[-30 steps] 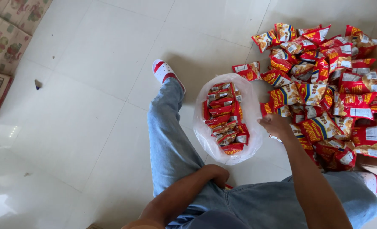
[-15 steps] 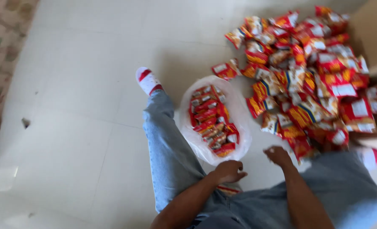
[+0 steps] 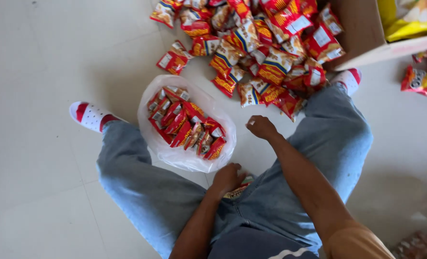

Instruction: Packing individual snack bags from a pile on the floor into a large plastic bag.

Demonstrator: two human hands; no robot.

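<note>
Curling its fingers into a loose fist, the right hand hangs over bare floor between the clear plastic bag and the heap of snack packets; from here I cannot tell whether anything small is tucked inside that fist. The left hand is closed down low against the lap, its fingers pressed onto a red-and-yellow packet that peeks out beneath the palm, apparently pinned there to keep it ready.

The person sits on the pale tiled floor with legs spread in faded blue jeans, so that the bag lies between the knees, within easy reach of both hands. Its thin, crinkled film is slumped wide open, and rows of packets stand packed edge to edge inside, glossy foil in red, orange and white.

Just beyond, the loose heap sprawls in no order, pillow-shaped sachets with crimped ends overlapping one another. A brown cardboard box stands at the heap's far edge, yellow bags showing inside it. Red-striped white socks mark the feet on either side.
</note>
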